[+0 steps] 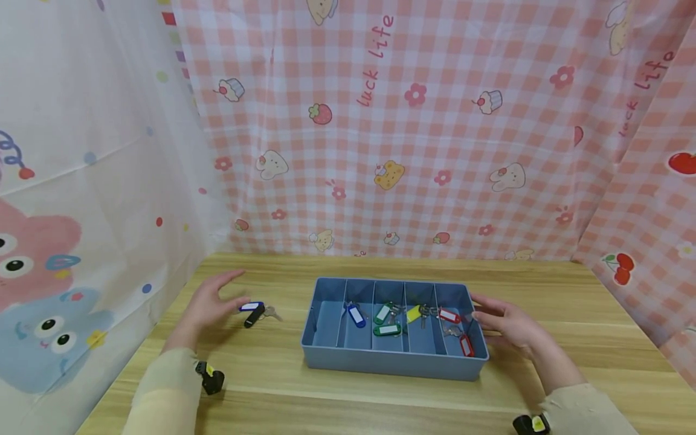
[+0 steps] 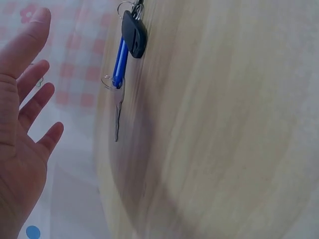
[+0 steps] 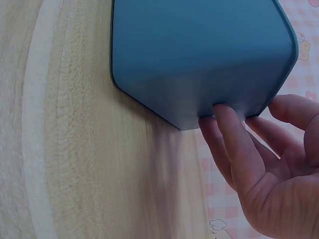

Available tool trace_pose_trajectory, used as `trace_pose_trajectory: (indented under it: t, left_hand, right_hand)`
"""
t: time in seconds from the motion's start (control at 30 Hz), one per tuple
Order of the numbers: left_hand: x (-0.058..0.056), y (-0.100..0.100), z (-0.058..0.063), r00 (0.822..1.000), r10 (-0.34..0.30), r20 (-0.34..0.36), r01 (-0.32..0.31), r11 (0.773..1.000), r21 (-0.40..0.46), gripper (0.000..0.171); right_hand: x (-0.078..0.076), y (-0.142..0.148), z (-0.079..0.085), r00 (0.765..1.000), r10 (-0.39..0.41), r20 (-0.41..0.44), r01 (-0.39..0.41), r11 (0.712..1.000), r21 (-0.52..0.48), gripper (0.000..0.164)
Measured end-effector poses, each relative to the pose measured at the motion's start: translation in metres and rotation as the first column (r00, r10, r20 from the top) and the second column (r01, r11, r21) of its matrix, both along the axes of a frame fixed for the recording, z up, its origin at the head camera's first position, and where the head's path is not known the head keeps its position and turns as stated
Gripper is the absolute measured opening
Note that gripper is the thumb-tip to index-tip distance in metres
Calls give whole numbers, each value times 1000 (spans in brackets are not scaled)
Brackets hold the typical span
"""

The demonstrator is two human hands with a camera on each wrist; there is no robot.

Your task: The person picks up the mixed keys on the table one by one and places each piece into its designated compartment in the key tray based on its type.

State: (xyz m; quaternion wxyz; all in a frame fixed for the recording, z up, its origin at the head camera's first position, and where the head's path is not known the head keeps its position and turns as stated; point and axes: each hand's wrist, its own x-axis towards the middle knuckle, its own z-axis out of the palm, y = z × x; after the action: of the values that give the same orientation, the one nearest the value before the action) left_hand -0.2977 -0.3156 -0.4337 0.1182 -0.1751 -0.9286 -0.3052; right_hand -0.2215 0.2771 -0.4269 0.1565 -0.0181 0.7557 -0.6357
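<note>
My left hand (image 1: 208,307) hovers with fingers spread beside a key with a blue tag (image 1: 251,306) and a key with a black tag (image 1: 254,316). In the left wrist view, a gap shows between that hand and the blue tag (image 2: 120,62). At the right end of a blue-grey divided box (image 1: 391,362), the fingertips of my right hand (image 1: 513,326) touch the outer wall. The right wrist view shows its fairly straight fingers (image 3: 234,137) against the box (image 3: 199,59). Keys with a blue tag (image 1: 356,316), green tags (image 1: 386,330), a yellow tag (image 1: 414,313) and red tags (image 1: 449,315) lie in separate compartments.
The box's leftmost compartment (image 1: 328,326) shows only its bare floor. Wooden tabletop (image 1: 261,386) surrounds the box. A checked pink cloth (image 1: 391,133) hangs behind the table, and a white printed cloth (image 1: 109,199) hangs at the left.
</note>
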Motion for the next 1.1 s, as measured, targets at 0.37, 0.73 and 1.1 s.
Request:
trace_pose_trajectory:
  t: [0.37,0.73,1.1]
  left_hand:
    - [-3,-7,0,990,35,135,-47,995,89,62]
    - [-1,-11,-9,980,61,191,-86,988,125,49]
    - [-1,-12,-18,976,101,194,-123,987,104,41]
  right_hand:
    - [0,0,1,1000,7,-2,-7,1000,2,65]
    - [0,1,-1,1000,5,1,-5,1000,4,68]
    - [1,1,-1,1000,16,-14,-16,1000,-15,67]
